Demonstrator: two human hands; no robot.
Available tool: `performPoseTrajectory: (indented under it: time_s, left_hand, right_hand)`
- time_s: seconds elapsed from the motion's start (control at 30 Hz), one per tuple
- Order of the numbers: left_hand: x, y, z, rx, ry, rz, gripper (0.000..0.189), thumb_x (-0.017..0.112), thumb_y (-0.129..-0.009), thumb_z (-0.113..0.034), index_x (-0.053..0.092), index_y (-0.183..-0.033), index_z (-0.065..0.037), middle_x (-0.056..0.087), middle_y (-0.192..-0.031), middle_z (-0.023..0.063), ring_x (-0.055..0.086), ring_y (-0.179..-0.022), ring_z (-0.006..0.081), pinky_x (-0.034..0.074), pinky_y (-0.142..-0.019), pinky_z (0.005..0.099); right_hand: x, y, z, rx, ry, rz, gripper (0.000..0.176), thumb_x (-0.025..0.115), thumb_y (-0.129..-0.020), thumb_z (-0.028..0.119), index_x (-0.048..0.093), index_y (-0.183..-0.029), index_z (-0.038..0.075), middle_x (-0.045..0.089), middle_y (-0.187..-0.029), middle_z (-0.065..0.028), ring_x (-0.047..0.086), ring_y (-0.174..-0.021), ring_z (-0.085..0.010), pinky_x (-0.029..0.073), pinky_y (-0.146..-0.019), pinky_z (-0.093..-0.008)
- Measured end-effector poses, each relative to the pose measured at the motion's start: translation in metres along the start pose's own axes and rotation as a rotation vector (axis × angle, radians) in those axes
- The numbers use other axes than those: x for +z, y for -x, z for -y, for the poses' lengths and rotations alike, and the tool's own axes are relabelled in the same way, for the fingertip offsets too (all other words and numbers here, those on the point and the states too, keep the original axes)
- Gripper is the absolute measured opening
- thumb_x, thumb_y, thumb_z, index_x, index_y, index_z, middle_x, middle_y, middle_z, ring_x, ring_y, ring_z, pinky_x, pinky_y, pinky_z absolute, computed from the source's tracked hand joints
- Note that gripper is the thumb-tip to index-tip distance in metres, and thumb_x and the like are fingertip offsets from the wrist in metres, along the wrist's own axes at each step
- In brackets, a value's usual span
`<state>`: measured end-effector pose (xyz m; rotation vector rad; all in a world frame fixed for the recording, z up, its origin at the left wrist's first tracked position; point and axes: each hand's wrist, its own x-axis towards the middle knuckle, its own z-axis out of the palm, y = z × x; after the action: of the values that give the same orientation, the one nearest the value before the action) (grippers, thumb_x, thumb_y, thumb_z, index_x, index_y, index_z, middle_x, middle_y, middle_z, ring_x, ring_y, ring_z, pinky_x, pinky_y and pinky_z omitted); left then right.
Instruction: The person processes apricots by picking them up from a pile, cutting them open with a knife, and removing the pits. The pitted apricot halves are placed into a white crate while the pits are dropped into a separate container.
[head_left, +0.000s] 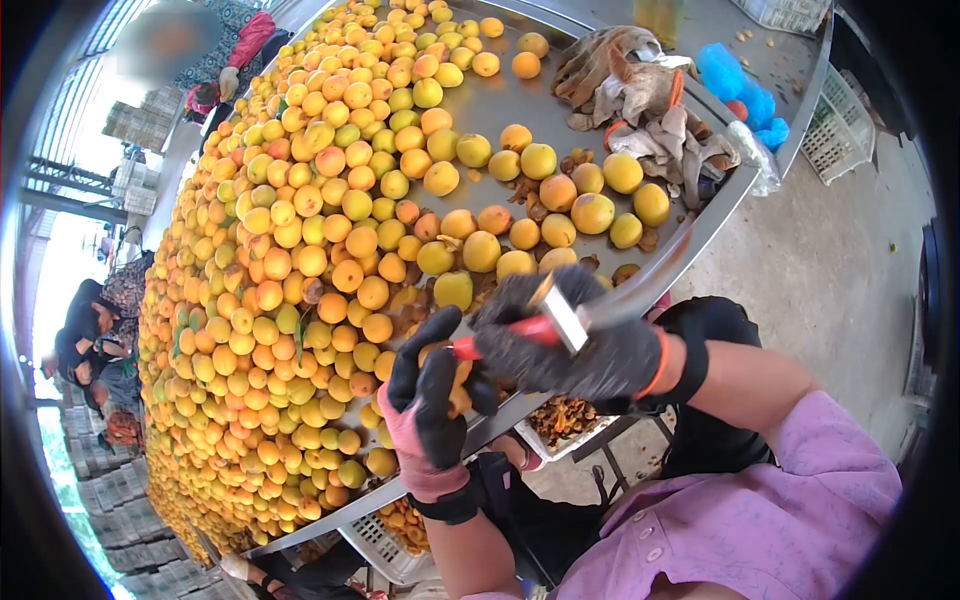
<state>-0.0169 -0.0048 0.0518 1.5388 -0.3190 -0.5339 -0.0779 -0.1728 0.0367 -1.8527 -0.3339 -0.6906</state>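
My left hand [436, 415], in a black and pink glove, is closed round an apricot [459, 388], mostly hidden by the fingers. My right hand [600, 352], in a black glove with an orange cuff, grips a small red-handled tool [535, 329]. A flat, pale metal-looking piece [563, 315] sticks up from this hand, smeared by motion. The red tool's tip points at the left hand's fingers and overlaps them in this view. Both hands are over the near edge of a metal table heaped with apricots [310, 260].
Used gloves [640, 95] and a blue plastic bag [735, 85] lie at the table's right end. Below its rim [690, 245] are a white tray of scraps [565, 420] and a basket of cut fruit [395, 535]. Other people [85, 335] work along the far side.
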Motion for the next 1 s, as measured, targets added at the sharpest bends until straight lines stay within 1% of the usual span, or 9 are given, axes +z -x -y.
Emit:
performPoseTrajectory:
  time_s: [0.13, 0.27, 0.3, 0.47, 0.63, 0.73, 0.77, 0.8, 1.0]
  left_hand:
    - [0.007, -0.011, 0.023, 0.096, -0.27, -0.305, 0.044, 0.052, -0.09, -0.036, 0.056, -0.11, 0.003, 0.06, -0.09, 0.008, 0.057, -0.081, 0.0133, 0.044, -0.08, 0.0264]
    - [-0.006, -0.01, 0.006, -0.119, 0.238, -0.106, 0.056, 0.046, -0.092, -0.043, 0.046, -0.12, 0.006, 0.059, -0.092, 0.0095, 0.058, -0.084, 0.0157, 0.048, -0.073, 0.0308]
    - [0.0, -0.012, 0.008, -0.058, 0.28, -0.21, 0.055, 0.045, -0.092, -0.044, 0.049, -0.121, 0.001, 0.062, -0.076, 0.0117, 0.056, -0.05, 0.0138, 0.047, -0.046, 0.0241]
    - [-0.005, -0.013, 0.021, -0.046, 0.267, -0.258, 0.054, 0.044, -0.092, -0.042, 0.049, -0.12, 0.004, 0.062, -0.077, 0.0119, 0.056, -0.051, 0.0138, 0.046, -0.046, 0.0229]
    - [-0.002, -0.003, 0.006, 0.012, 0.09, -0.2, 0.054, 0.045, -0.092, -0.038, 0.045, -0.12, 0.007, 0.059, -0.096, 0.0126, 0.06, -0.08, 0.0176, 0.051, -0.068, 0.0274]
    - [-0.015, -0.003, 0.008, -0.076, 0.232, -0.197, 0.052, 0.046, -0.092, -0.038, 0.047, -0.119, 0.006, 0.06, -0.089, 0.0121, 0.057, -0.068, 0.0133, 0.047, -0.059, 0.0234]
    - [-0.014, -0.004, 0.007, -0.072, 0.204, -0.29, 0.052, 0.047, -0.091, -0.039, 0.047, -0.119, 0.006, 0.06, -0.087, 0.0115, 0.054, -0.064, 0.0119, 0.045, -0.056, 0.022]
    - [-0.015, -0.002, 0.006, -0.066, 0.173, -0.384, 0.053, 0.048, -0.09, -0.04, 0.047, -0.119, 0.005, 0.06, -0.084, 0.011, 0.052, -0.06, 0.0106, 0.042, -0.053, 0.0207]
    - [-0.072, 0.062, -0.018, -0.005, 0.111, -0.607, 0.051, 0.044, -0.092, -0.041, 0.051, -0.117, 0.002, 0.062, -0.075, 0.007, 0.052, -0.051, 0.0081, 0.039, -0.044, 0.0175]
  right_hand:
    - [0.013, 0.004, 0.01, 0.206, -0.053, -0.018, 0.016, 0.063, -0.08, 0.011, 0.061, -0.094, 0.003, 0.059, -0.079, -0.0074, 0.058, -0.068, -0.0203, 0.047, -0.059, -0.0316]
    - [0.006, -0.005, 0.011, 0.503, -0.546, -0.159, 0.016, 0.06, -0.083, 0.01, 0.062, -0.097, 0.004, 0.062, -0.083, -0.0092, 0.06, -0.07, -0.0219, 0.047, -0.058, -0.0327]
    - [0.004, -0.004, 0.009, 0.278, -0.268, -0.153, 0.017, 0.063, -0.082, 0.011, 0.061, -0.096, 0.002, 0.062, -0.08, -0.0076, 0.06, -0.067, -0.0166, 0.047, -0.058, -0.0291]
    - [0.013, 0.002, 0.003, 0.214, -0.456, -0.009, 0.025, 0.067, -0.079, 0.01, 0.06, -0.101, 0.001, 0.063, -0.089, -0.0081, 0.062, -0.079, -0.0165, 0.049, -0.065, -0.0293]
    - [0.013, 0.003, 0.006, 0.161, 0.271, 0.217, 0.041, 0.072, -0.074, 0.015, 0.056, -0.109, 0.002, 0.059, -0.086, -0.0144, 0.061, -0.077, -0.0289, 0.048, -0.062, -0.0332]
    - [0.016, 0.001, -0.008, 0.055, 0.206, -0.094, 0.023, 0.062, -0.078, 0.023, 0.054, -0.085, 0.002, 0.055, -0.074, -0.0143, 0.058, -0.066, -0.0325, 0.044, -0.053, -0.0397]
    - [0.018, 0.003, -0.022, 0.188, -0.262, -0.126, 0.02, 0.063, -0.079, 0.022, 0.056, -0.081, 0.003, 0.055, -0.071, -0.0144, 0.056, -0.063, -0.034, 0.044, -0.053, -0.0385]
    - [0.013, -0.003, -0.024, 0.079, 0.222, -0.215, 0.022, 0.065, -0.079, 0.021, 0.056, -0.076, 0.002, 0.057, -0.068, -0.0132, 0.057, -0.061, -0.0313, 0.044, -0.053, -0.0364]
    - [-0.013, -0.009, -0.027, 0.312, -0.07, -0.293, 0.032, 0.074, -0.074, 0.029, 0.059, -0.069, 0.001, 0.057, -0.06, -0.0101, 0.058, -0.056, -0.0211, 0.044, -0.051, -0.0325]
